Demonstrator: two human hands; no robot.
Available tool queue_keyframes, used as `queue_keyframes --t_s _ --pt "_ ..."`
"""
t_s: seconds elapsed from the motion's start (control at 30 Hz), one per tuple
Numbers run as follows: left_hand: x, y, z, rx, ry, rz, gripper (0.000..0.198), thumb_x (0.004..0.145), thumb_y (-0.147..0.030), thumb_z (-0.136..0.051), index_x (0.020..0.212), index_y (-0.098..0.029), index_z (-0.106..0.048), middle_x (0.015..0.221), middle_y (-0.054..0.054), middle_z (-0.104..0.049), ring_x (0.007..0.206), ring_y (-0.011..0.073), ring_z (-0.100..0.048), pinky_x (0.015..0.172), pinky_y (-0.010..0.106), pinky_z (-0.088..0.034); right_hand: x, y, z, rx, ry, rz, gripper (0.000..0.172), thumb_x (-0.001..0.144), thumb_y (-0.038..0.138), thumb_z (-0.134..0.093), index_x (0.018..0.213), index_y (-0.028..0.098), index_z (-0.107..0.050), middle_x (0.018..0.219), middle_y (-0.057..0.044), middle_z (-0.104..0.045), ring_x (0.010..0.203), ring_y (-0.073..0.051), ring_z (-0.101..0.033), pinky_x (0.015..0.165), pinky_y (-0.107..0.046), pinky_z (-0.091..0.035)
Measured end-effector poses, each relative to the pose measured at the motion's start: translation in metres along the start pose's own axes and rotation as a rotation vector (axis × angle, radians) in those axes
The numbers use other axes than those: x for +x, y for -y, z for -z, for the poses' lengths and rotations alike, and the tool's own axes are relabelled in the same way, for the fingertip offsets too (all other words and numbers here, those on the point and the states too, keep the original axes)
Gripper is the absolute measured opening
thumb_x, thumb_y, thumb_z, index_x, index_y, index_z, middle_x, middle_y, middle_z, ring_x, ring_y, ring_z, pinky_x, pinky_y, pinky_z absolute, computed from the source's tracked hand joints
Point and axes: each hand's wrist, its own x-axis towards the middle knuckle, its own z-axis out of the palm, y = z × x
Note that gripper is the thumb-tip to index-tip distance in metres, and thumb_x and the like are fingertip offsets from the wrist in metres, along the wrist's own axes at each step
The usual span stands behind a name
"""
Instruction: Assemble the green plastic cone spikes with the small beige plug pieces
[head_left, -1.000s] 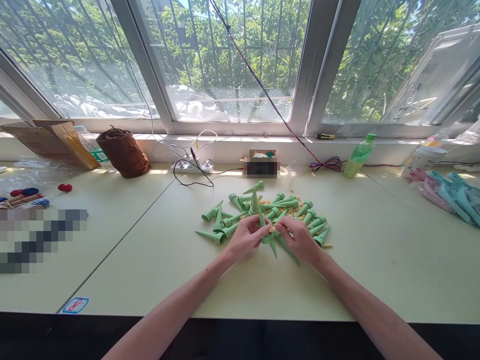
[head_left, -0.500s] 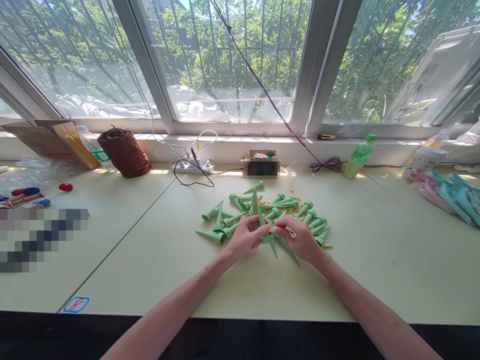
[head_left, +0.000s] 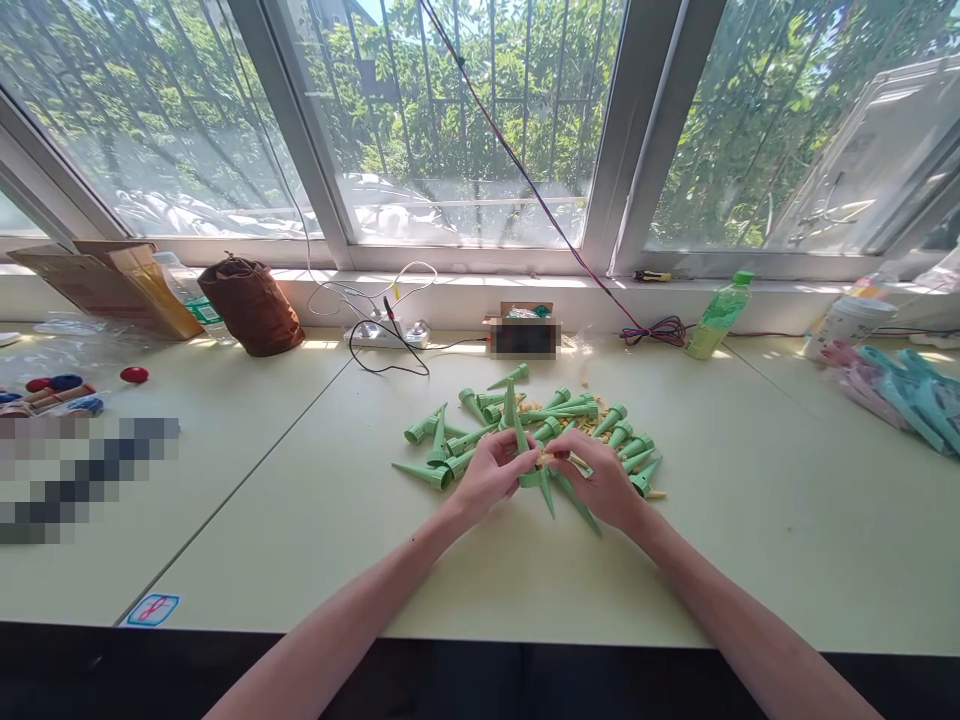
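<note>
My left hand (head_left: 489, 474) is closed around a green plastic plant-watering spike (head_left: 520, 432), its tapered tip pointing up and its wide end low. Between the fingertips of my right hand (head_left: 600, 472) is a small tan piece (head_left: 546, 459), pinched close against the spike and the left fingertips. My fingers partly cover where piece and spike meet, so I cannot tell whether they are joined. Around and behind both hands lies a loose heap of similar green spikes (head_left: 438, 447), with many small tan pieces (head_left: 589, 428) scattered among them.
Toward the window stand a small box (head_left: 523, 338), a power strip (head_left: 386, 333) with cables, a brown bag (head_left: 250, 307) and a green bottle (head_left: 718, 317). Teal and pink plastic items (head_left: 900, 390) lie far right. A red ball (head_left: 134, 375) sits at left.
Both hands stay almost in place, with only slight finger movement around the tan piece. The camera view has shifted very slightly.
</note>
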Motion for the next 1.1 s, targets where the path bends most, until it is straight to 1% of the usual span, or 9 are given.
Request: queue_keyframes --t_s 0.23,0.47,0.57,0.67,0.8,0.87,1.0,1.1 --pt "-0.0015 0.0019 0.0003 0.134 0.035 -0.108 0.032 0.085 -0.045 -0.068 0.091 -0.015 -0.062 0.059 -0.006 -0.042 0.045 0.0033 -0.033 0.04 0.017 -0.024 -0.0009 -0.0022 -0.0012 -0.042 0.014 -0.024 0.015 0.098 0.03 -0.054 0.086 0.021 -0.058 0.077 -0.002 -0.06 0.07 -0.016 -0.056 0.063 -0.028 -0.045" --pt "-0.0021 0.004 -0.0007 0.203 0.049 -0.179 0.031 0.087 -0.044 -0.064 0.088 -0.013 -0.06 0.067 -0.003 -0.045 0.051 0.0044 -0.033 0.044 0.019 -0.024 -0.0014 -0.0053 -0.0018 -0.113 0.034 -0.026 0.029 0.1 0.03 -0.049 0.073 0.02 -0.051 0.069 0.0 -0.052 0.063 -0.014 -0.048 0.059 -0.026 -0.04" --pt "-0.0016 0.0049 -0.001 0.228 0.047 -0.191 0.032 0.087 -0.045 -0.064 0.088 -0.013 -0.061 0.067 -0.003 -0.044 0.051 0.0049 -0.034 0.045 0.019 -0.024 -0.0023 -0.0062 -0.0022 -0.13 0.04 -0.042 0.032 0.1 0.031 -0.048 0.071 0.02 -0.05 0.066 0.001 -0.05 0.062 -0.013 -0.047 0.059 -0.026 -0.039" --pt "-0.0019 0.0047 -0.0015 0.223 0.037 -0.188 0.032 0.087 -0.045 -0.065 0.088 -0.013 -0.061 0.065 -0.004 -0.042 0.051 0.005 -0.034 0.045 0.019 -0.024 -0.002 -0.0045 -0.0022 -0.115 0.038 -0.061 0.029 0.1 0.031 -0.048 0.074 0.02 -0.054 0.068 0.0 -0.054 0.064 -0.014 -0.049 0.06 -0.027 -0.041" --pt "-0.0027 0.0045 -0.0018 0.169 0.024 -0.166 0.029 0.087 -0.043 -0.065 0.089 -0.014 -0.061 0.061 -0.005 -0.041 0.049 0.0051 -0.034 0.044 0.018 -0.026 -0.0009 0.0 -0.0008 -0.032 0.044 -0.056 0.013 0.098 0.028 -0.052 0.091 0.02 -0.06 0.08 -0.003 -0.062 0.073 -0.017 -0.057 0.067 -0.029 -0.046" --pt "-0.0026 0.005 -0.0015 0.155 0.018 -0.154 0.029 0.087 -0.043 -0.066 0.089 -0.014 -0.062 0.062 -0.004 -0.043 0.049 0.005 -0.035 0.044 0.018 -0.026 -0.0008 0.0011 -0.0002 -0.011 0.056 -0.048 0.01 0.098 0.027 -0.053 0.096 0.021 -0.06 0.083 -0.004 -0.063 0.075 -0.018 -0.058 0.069 -0.03 -0.047" --pt "-0.0015 0.0064 -0.0008 0.157 0.017 -0.166 0.029 0.086 -0.043 -0.066 0.088 -0.014 -0.062 0.065 -0.003 -0.045 0.051 0.005 -0.036 0.044 0.018 -0.027 -0.0015 -0.0001 -0.0006 -0.007 0.06 -0.05 0.01 0.098 0.026 -0.052 0.093 0.021 -0.06 0.081 -0.004 -0.063 0.073 -0.018 -0.058 0.067 -0.03 -0.047" --pt "-0.001 0.0067 -0.0008 0.189 0.022 -0.184 0.03 0.086 -0.043 -0.066 0.088 -0.014 -0.061 0.066 -0.003 -0.045 0.051 0.0053 -0.036 0.045 0.018 -0.027 -0.0017 -0.001 -0.0009 -0.008 0.062 -0.062 0.011 0.097 0.026 -0.052 0.09 0.021 -0.059 0.08 -0.004 -0.063 0.072 -0.018 -0.058 0.065 -0.029 -0.046"
